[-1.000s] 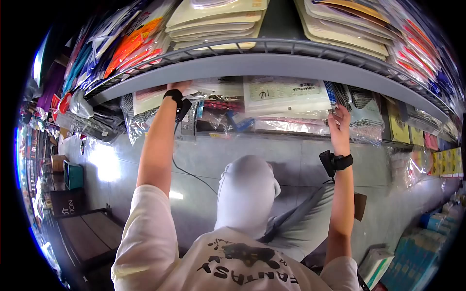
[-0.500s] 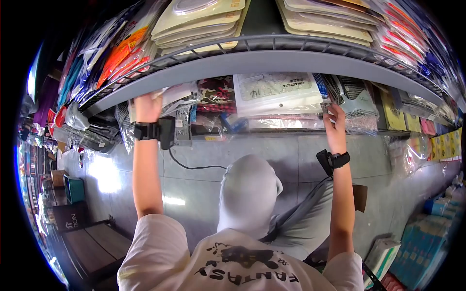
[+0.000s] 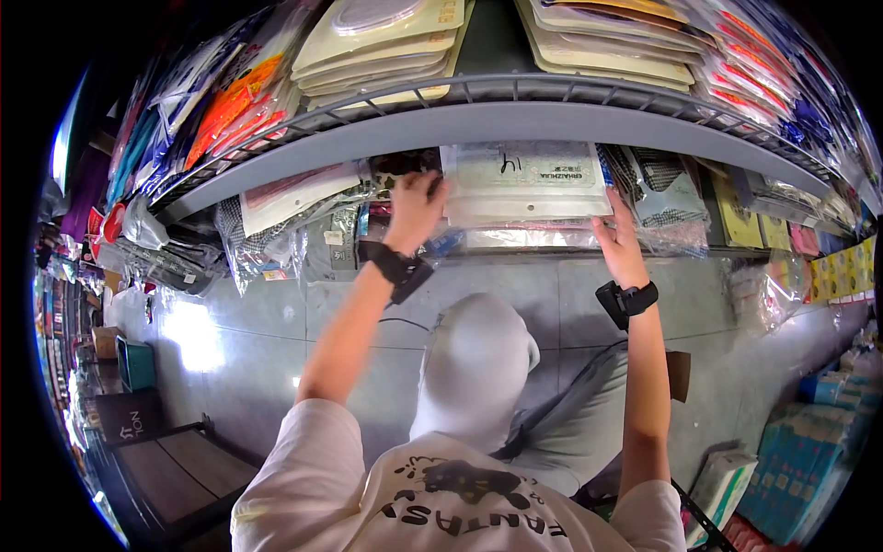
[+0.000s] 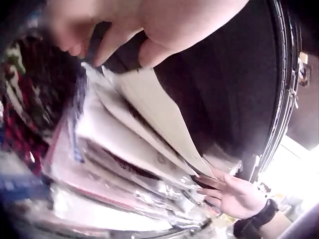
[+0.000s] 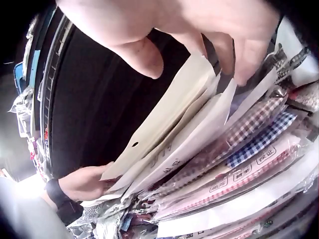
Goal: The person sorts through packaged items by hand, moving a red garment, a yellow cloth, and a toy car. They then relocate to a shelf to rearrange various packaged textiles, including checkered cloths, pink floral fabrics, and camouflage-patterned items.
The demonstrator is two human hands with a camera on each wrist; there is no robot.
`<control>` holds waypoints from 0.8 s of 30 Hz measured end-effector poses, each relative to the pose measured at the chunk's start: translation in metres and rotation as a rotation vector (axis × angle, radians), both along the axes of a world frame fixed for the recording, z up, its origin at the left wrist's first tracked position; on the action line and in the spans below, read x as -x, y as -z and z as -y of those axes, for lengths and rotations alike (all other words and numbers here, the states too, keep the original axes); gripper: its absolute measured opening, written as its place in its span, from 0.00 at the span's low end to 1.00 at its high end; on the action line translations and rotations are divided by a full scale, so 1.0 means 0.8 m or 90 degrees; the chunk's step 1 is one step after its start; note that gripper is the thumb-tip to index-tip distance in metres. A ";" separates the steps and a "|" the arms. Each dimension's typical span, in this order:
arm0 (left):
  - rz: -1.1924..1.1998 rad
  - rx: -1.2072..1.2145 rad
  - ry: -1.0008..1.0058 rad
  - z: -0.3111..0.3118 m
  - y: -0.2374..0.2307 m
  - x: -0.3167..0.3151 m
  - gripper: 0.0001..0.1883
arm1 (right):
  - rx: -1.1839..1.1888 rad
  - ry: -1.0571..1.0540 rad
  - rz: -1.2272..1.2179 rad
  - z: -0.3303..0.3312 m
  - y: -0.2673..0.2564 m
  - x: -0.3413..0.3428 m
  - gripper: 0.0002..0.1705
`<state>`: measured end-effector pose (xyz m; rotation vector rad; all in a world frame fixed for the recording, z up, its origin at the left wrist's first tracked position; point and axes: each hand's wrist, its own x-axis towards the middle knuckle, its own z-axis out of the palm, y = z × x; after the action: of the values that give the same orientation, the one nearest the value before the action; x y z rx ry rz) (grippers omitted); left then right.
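Note:
A white flat package (image 3: 526, 189) with printed lettering lies on a stack on the lower shelf. My left hand (image 3: 418, 210) is at its left edge, fingers loosely bent; whether they touch it is unclear. At its right edge, the fingers of my right hand (image 3: 623, 241) rest against the side, the thumb apart. The right wrist view shows several layered white packages (image 5: 164, 129) above checked cloth packs (image 5: 249, 124), with my right hand (image 5: 174, 30) over one end. In the left wrist view my left hand (image 4: 134, 30) hangs over the other end.
The upper shelf's grey front edge (image 3: 497, 120) runs just above both hands. Another white package (image 3: 299, 198) lies on plastic-wrapped goods to the left. Grey packs (image 3: 667, 184) lie to the right. A black cable passes near the knee (image 3: 474, 359).
My left hand has moved right, from the left-hand goods to the package's left edge; a white package now lies where it was. My right hand has shifted slightly against the right edge.

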<state>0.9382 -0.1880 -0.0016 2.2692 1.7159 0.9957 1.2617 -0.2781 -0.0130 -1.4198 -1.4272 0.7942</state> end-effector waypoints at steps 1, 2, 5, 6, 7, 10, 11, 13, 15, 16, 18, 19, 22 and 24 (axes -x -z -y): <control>-0.018 0.040 -0.020 -0.006 -0.012 0.025 0.21 | 0.012 0.007 -0.009 0.001 0.000 0.000 0.34; -0.061 0.038 -0.132 -0.008 -0.025 0.049 0.25 | 0.024 0.014 -0.017 0.003 -0.003 0.001 0.33; -0.258 0.089 -0.491 -0.035 -0.032 0.172 0.45 | 0.041 0.023 -0.034 0.015 -0.006 -0.001 0.32; -0.301 0.059 -0.572 -0.044 -0.029 0.217 0.48 | 0.043 0.026 -0.038 0.017 -0.005 -0.004 0.31; -0.334 -0.059 -0.608 -0.052 -0.018 0.268 0.50 | 0.037 0.029 -0.043 0.019 -0.001 -0.007 0.31; -0.344 0.180 -0.688 -0.056 -0.034 0.344 0.54 | 0.028 0.038 -0.053 0.024 0.008 -0.016 0.30; -0.389 0.205 -0.668 -0.062 -0.025 0.365 0.55 | 0.029 0.039 -0.054 0.025 0.007 -0.017 0.29; -0.370 0.231 -0.583 -0.064 -0.033 0.374 0.54 | 0.025 0.043 -0.058 0.024 0.008 -0.018 0.29; -0.316 0.285 -0.504 -0.063 -0.037 0.392 0.52 | 0.023 0.045 -0.060 0.026 0.012 -0.017 0.28; -0.271 0.322 -0.465 -0.068 -0.042 0.400 0.51 | 0.021 0.043 -0.060 0.026 0.013 -0.018 0.28; -0.017 0.350 -0.372 -0.068 -0.053 0.385 0.41 | 0.016 0.044 -0.060 0.028 0.014 -0.019 0.27; 0.194 0.343 -0.321 -0.061 -0.060 0.366 0.32 | 0.019 0.051 -0.069 0.029 0.016 -0.021 0.26; 0.678 0.254 -0.177 -0.039 -0.095 0.295 0.20 | 0.020 0.065 -0.101 0.032 0.022 -0.028 0.24; 0.568 0.169 -0.088 -0.042 -0.093 0.287 0.17 | 0.007 0.070 -0.131 0.033 0.017 -0.029 0.23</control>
<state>0.7087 -0.1547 0.0730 1.2334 1.4624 1.4031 1.2851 -0.3041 -0.0264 -1.3694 -1.1798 0.8527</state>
